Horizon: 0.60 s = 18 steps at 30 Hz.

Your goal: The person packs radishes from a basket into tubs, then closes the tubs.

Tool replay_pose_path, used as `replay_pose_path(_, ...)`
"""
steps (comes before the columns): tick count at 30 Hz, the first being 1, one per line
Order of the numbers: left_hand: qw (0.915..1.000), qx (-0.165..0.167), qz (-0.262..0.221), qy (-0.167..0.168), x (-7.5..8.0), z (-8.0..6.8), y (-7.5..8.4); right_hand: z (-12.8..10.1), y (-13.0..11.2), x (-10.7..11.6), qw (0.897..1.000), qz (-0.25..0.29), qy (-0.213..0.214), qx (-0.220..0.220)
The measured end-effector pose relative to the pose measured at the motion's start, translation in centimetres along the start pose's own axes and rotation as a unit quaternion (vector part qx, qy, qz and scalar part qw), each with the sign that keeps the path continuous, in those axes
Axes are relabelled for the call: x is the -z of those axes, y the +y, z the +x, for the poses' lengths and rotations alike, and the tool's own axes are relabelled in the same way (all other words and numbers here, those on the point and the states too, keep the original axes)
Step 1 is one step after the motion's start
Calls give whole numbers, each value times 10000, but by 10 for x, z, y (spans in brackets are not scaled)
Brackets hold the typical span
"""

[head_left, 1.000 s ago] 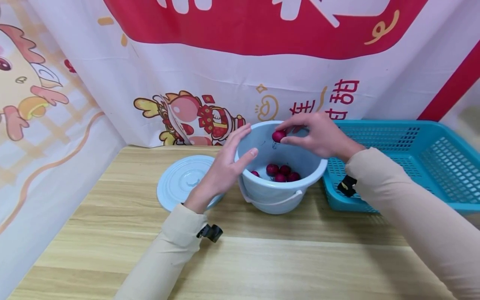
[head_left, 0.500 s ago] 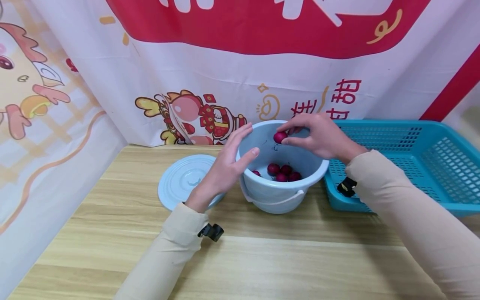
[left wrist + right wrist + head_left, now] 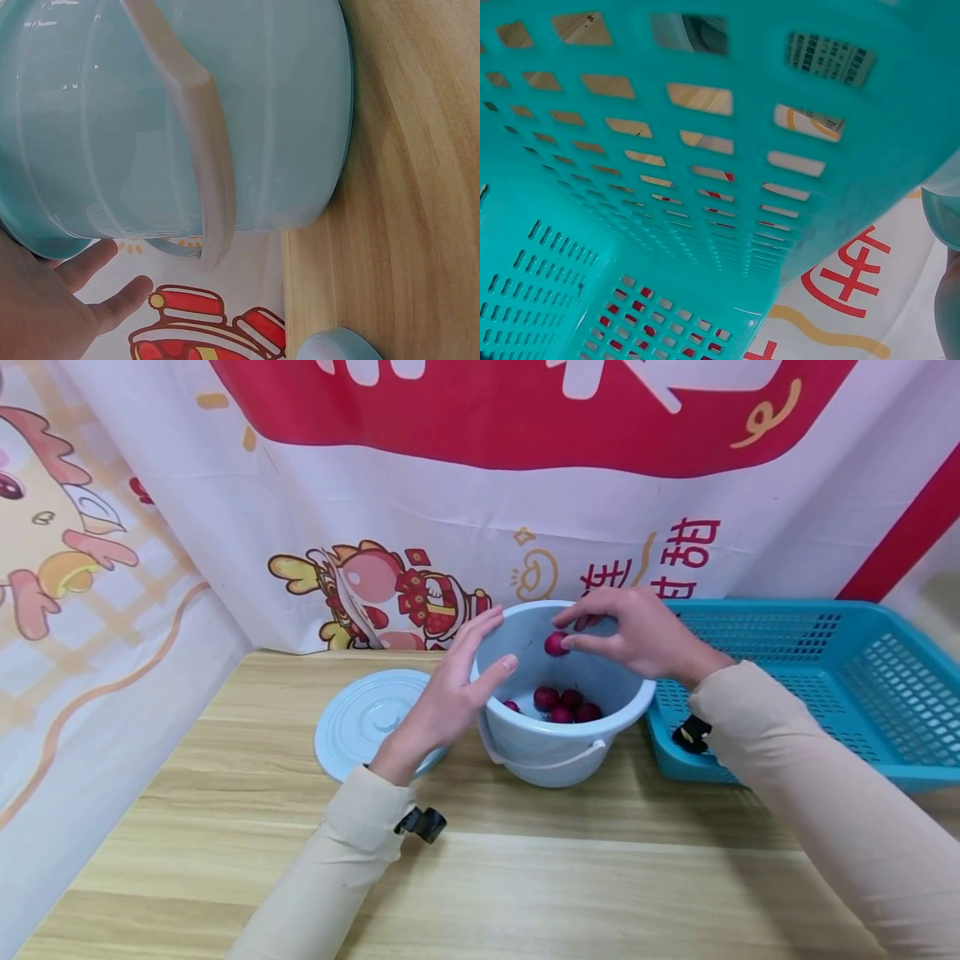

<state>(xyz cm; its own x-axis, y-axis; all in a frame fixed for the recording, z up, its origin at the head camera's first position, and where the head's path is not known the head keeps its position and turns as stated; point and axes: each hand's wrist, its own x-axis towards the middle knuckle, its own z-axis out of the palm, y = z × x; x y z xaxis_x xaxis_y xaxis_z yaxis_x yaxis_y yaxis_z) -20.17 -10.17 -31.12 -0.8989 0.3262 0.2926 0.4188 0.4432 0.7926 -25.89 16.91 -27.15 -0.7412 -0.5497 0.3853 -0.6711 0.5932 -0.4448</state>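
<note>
At the far left, a printed cloth backdrop (image 3: 112, 568) hangs down past the edge of the light wooden table (image 3: 525, 877), showing a cartoon chicken; further along it bears a cartoon figure in red and gold, and red Chinese characters, one reading 甜, under a large red banner shape with white strokes cut off at the top. A round pale blue plastic lid (image 3: 360, 718) lies flat on the table, just beside the bucket's left side and partly under the left wrist. The left hand (image 3: 450, 693) rests with straight, relaxed fingers against the left rim of the pale blue plastic bucket (image 3: 555, 743), thumb over the rim, gripping nothing; the left wrist view shows the bucket's wall (image 3: 285, 120) and its whitish handle folded down. Four or five small dark red round fruits (image 3: 564, 704) sit on the bucket's bottom. Above them, inside the rim near the back wall, the right hand (image 3: 637, 635) pinches one more small dark red fruit (image 3: 555, 643) between thumb and fingertips. Touching the bucket's right side is a teal perforated plastic basket (image 3: 862, 635); in the right wrist view a small printed label (image 3: 829, 58) on its wall is too blurred to read. The near half of the table lies open in front of both sleeves.
</note>
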Motion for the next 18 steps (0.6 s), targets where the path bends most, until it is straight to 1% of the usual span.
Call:
replay_pose_path(14, 10000, -69, 4, 29, 1, -1, 0, 1, 2, 0, 10000, 20, 7, -45)
replay_pose_path(18, 10000, -95, -28, 12, 0, 0, 1, -1, 1, 1, 9999, 114, 66, -90)
